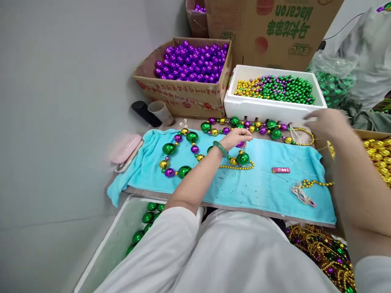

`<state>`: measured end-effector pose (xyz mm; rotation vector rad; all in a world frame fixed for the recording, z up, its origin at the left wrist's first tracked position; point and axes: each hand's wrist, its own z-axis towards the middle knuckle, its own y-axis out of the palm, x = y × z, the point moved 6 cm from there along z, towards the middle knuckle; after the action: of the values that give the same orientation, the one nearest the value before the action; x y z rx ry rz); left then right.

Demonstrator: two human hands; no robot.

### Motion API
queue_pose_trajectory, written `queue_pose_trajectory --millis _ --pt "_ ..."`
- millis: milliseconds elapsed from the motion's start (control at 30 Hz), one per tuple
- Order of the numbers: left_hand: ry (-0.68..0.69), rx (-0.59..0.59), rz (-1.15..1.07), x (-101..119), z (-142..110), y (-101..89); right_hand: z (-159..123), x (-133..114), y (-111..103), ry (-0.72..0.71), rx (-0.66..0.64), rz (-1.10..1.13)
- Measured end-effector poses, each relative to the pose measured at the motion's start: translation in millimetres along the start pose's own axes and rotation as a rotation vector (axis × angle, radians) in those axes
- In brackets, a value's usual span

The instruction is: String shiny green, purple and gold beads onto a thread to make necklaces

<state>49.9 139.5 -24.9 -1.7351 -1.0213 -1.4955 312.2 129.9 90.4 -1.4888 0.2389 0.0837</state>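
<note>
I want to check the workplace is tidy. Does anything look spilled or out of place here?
Small dark specks lie scattered over the turquoise towel, mostly near its front edge. A cup lies tipped on its side beside the box of purple balls.

Left hand reaches forward, fingers pinched; right hand raised, blurred.

Bead necklace of large green, small gold and purple balls, looped flat on the turquoise towel at frame centre, a second strand of the same beads stretched straight along the towel's upper edge
</note>
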Motion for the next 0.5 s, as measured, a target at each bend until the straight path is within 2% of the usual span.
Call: queue_pose_trajectory --millis 100,133,200,267,300,400,500 --pt "0.017 -0.037 0.054 7.7 1.1 12.1 -11.9 -84.2 36.2 -0.336 -0.142 0.521" --pt "0.034 -0.052 0.078 11.0 1.5 15.6 -15.1 -103.2 49.0 -0.381 -0.242 0.624" --pt "0.071 -0.079 0.131 17.4 2.2 20.5 -17.9 -122.8 70.8 -0.364 -0.446 0.753" --pt "0.094 -0.096 0.167 22.0 2.0 22.1 -16.8 -122.8 84.0 -0.290 -0.585 0.763" --pt "0.102 -0.098 0.171 23.6 1.7 21.6 -14.7 -118.1 86.8 -0.254 -0.606 0.732" --pt "0.119 -0.083 0.146 26.4 -0.6 17.7 -5.9 -100.9 85.5 -0.200 -0.542 0.598" --pt "0.134 -0.067 0.127 27.8 -3.7 15.0 -1.3 -93.4 81.9 -0.192 -0.504 0.585"
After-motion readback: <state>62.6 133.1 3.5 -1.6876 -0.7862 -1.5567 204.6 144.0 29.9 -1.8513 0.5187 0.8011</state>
